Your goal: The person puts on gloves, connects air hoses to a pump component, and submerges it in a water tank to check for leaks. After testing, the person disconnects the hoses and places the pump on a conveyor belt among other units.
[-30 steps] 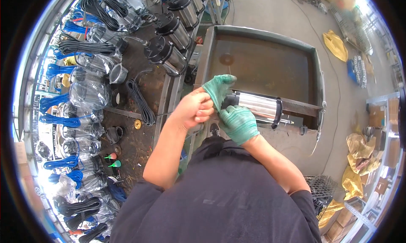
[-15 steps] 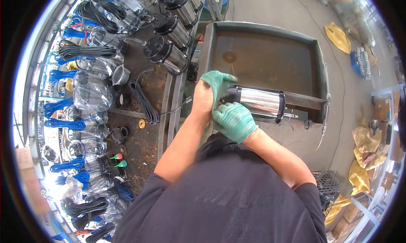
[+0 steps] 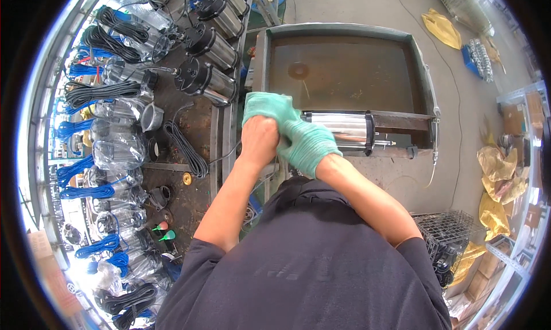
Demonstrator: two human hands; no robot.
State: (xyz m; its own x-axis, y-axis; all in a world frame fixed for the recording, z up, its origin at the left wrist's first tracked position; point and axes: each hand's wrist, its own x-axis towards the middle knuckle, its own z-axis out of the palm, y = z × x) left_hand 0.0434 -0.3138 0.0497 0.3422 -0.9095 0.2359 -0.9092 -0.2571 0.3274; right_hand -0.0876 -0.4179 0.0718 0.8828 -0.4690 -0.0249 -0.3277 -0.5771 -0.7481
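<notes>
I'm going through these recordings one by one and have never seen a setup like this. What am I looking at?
There is no robot here: these are a person's own hands. The view comes from a fisheye camera on their head, looking down, so straight edges bend near the rim.

The right hand wears a green glove. The left hand has a matching glove over its front part, its wrist bare. The hands meet at that glove; the exact grip is hidden.

Beyond them, a metal cylinder lies across the near part of a tank holding brownish liquid. On the dark surface at left are capped cylinders, plastic-wrapped parts and coiled cables.
</notes>
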